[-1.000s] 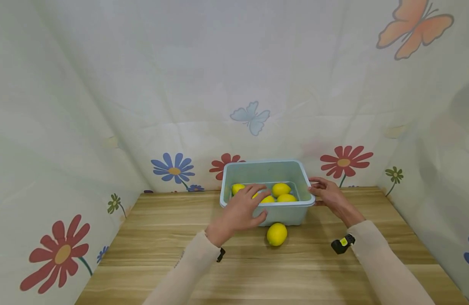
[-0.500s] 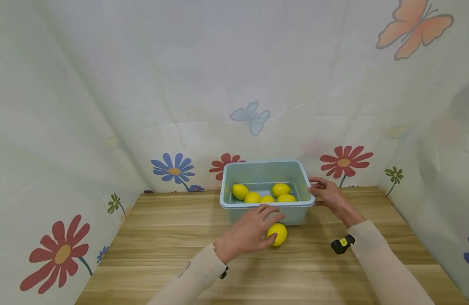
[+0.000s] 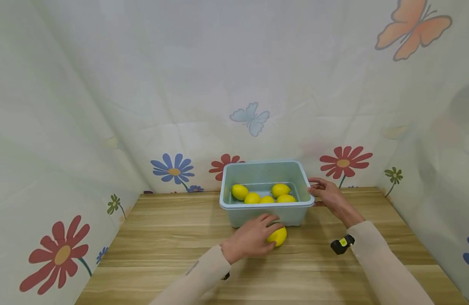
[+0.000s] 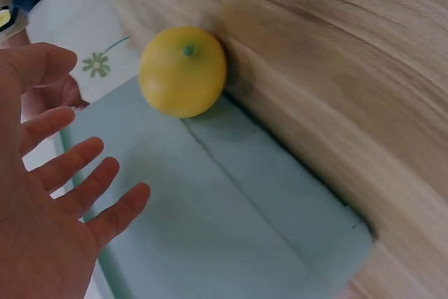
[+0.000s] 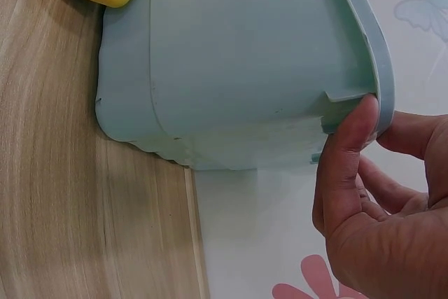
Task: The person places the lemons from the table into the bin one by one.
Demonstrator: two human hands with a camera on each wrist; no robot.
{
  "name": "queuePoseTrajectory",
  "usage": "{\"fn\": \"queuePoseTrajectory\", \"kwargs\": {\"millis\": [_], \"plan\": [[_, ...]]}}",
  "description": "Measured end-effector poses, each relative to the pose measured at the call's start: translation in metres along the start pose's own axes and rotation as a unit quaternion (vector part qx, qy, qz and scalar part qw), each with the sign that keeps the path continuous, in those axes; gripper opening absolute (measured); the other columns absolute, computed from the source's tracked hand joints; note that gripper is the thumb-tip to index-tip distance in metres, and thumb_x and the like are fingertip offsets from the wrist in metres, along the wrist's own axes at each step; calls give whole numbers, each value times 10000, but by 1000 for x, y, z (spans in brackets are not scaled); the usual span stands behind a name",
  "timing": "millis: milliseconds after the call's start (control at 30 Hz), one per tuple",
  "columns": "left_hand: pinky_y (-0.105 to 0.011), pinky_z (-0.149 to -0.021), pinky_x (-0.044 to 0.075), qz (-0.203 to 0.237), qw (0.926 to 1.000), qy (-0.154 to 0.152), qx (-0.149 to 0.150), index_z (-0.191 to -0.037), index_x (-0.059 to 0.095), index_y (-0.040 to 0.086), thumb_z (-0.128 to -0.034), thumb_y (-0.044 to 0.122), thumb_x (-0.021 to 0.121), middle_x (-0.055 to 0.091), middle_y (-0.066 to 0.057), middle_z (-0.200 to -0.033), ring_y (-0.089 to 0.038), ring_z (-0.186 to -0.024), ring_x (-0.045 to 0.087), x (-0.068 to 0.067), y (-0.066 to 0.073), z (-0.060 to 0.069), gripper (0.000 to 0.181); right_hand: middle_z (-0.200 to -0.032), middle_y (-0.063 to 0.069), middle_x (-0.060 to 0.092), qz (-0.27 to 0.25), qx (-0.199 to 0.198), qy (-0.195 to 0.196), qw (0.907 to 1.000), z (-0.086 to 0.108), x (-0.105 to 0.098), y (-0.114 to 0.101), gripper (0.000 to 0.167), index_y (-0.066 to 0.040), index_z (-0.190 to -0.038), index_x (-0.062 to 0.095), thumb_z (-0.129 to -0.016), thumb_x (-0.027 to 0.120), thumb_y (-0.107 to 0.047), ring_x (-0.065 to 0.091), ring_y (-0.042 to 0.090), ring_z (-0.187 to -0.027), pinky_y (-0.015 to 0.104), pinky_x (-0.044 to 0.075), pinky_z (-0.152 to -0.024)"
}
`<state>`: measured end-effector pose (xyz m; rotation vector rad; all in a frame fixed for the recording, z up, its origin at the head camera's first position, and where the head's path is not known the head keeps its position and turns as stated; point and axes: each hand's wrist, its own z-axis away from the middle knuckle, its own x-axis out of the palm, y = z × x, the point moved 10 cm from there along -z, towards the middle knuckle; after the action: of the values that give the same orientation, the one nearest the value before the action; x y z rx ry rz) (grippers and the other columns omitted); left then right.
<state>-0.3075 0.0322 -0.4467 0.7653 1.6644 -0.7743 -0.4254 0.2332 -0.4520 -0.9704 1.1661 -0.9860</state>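
Note:
A light-blue plastic bin stands against the back wall with several lemons inside. One more lemon sits on the table by its front wall. My left hand is at that lemon's left side, fingers over part of it in the head view. In the left wrist view, the left hand has spread, relaxed fingers and a gap to the lemon. My right hand pinches the bin's right rim; the right wrist view shows the thumb and fingers of the right hand on either side of it.
The wooden table meets a white fabric wall printed with flowers and butterflies at the back and sides. A black wrist camera is strapped at the right cuff.
My left hand has come from over the bin's front edge down toward the viewer to the lemon on the table. My right hand stays on the rim, and the bin has not moved.

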Motion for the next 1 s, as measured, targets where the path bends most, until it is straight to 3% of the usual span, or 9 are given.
{"fn": "queuePoseTrajectory", "kwargs": {"millis": [300, 567, 1000], "plan": [[-363, -1097, 450, 271, 9990, -327, -161, -1437, 484, 212, -940, 380, 616, 467, -26, -1500, -213, -1358, 463, 23, -3, -8, 541, -1358, 234, 490, 45, -52, -11, 10000, 0, 0, -2, 551, -93, -1512, 347, -1005, 531, -204, 579, 366, -1118, 411, 588, -866], [-353, -1089, 456, 386, 9973, -582, -240, -1434, 487, 222, -931, 373, 621, 455, -15, -1505, -205, -1358, 458, 42, -5, -12, 542, -1356, 228, 493, 4, 12, -12, 10000, 0, 0, -2, 535, -99, -1503, 360, -1007, 530, -206, 569, 374, -1128, 389, 588, -855], [-374, -1039, 492, 476, 9940, -923, -335, -1437, 488, 258, -901, 383, 659, 408, 7, -1529, -214, -1372, 423, 59, -3, -15, 576, -1359, 239, 488, 1, -13, -8, 10000, -1, 0, -1, 535, -100, -1506, 356, -1007, 524, -196, 564, 403, -1144, 334, 599, -801]]}}
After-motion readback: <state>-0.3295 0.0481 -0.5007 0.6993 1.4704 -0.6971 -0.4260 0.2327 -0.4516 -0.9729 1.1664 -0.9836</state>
